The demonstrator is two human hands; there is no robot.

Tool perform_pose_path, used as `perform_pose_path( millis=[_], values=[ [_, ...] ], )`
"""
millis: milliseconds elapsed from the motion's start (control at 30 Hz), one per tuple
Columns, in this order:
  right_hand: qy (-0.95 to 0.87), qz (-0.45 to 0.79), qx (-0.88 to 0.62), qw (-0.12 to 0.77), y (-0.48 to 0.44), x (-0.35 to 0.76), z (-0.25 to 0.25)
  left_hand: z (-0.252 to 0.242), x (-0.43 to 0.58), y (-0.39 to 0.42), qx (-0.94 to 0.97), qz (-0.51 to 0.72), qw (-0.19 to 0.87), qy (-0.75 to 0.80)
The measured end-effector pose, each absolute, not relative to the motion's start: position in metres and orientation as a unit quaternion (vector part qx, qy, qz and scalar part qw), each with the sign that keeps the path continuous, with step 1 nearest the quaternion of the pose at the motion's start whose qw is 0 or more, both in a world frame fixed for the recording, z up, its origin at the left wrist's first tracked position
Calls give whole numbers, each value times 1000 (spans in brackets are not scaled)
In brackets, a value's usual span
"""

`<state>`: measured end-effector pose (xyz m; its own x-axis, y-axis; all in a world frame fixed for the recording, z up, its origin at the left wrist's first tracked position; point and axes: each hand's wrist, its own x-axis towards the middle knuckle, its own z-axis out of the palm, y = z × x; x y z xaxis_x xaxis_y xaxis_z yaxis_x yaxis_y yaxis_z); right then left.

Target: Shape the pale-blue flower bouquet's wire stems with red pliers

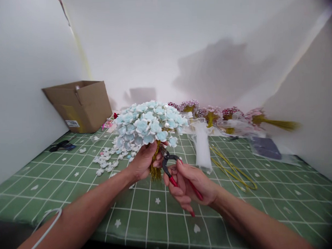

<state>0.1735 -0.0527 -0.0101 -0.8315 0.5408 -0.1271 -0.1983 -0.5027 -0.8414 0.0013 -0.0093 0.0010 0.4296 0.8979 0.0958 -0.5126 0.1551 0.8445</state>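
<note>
Head view: light-blue flower bunch point(149, 123) just above left hand point(143, 159), pliers point(167, 157) in right hand point(193, 175).
Left fingers closed round the gold stems point(156, 172); right fingers loosely curled on the spread handles, plier tips beside left fingers at the stems, can't tell if biting. Progress, best judgement: flowers already gathered into one bunch, stem work unfinished, stem ends bare. Loose flowers point(106, 162) still on table point(136, 220), left of left fingers; white mesh roll point(201, 148) beyond right fingers, gold wires point(240, 176) off to their right.
</note>
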Motion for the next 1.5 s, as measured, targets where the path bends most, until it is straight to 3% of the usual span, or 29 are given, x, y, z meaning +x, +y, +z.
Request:
perform_pose_path(
  millis=[100, 167, 267, 367, 433, 533, 633, 733, 833, 1067, 1500],
  values=[
    [-646, 634, -363, 221, -52, 181, 3, 1, 1, -8, 423, 483, 732, 229],
    [-784, 356, -476, 180, -49, 186, 12, 0, 1, -7, 413, 482, 730, 253],
    [-845, -21, -530, 62, -42, 194, 20, -1, 3, -6, 412, 465, 725, 296],
    [-846, -189, -498, 1, -35, 199, 26, -1, 4, -5, 420, 451, 724, 310],
    [-849, -213, -484, 5, -32, 200, 28, 0, 4, -4, 417, 451, 725, 310],
    [-859, -72, -504, 57, -34, 197, 28, 1, 3, -3, 411, 460, 731, 293],
    [-818, 243, -503, 133, -42, 193, 21, 3, 0, 0, 416, 479, 726, 264],
    [-656, 586, -434, 193, -53, 189, 11, 2, -2, 3, 424, 503, 712, 247],
    [-500, 772, -320, 227, -59, 184, 4, 0, -3, 4, 430, 513, 704, 237],
    [-396, 874, -170, 224, -52, 174, -4, -4, -3, 0, 447, 514, 698, 220],
    [-404, 890, -113, 180, -50, 174, -14, -2, 2, -4, 400, 516, 720, 236]
  ],
)
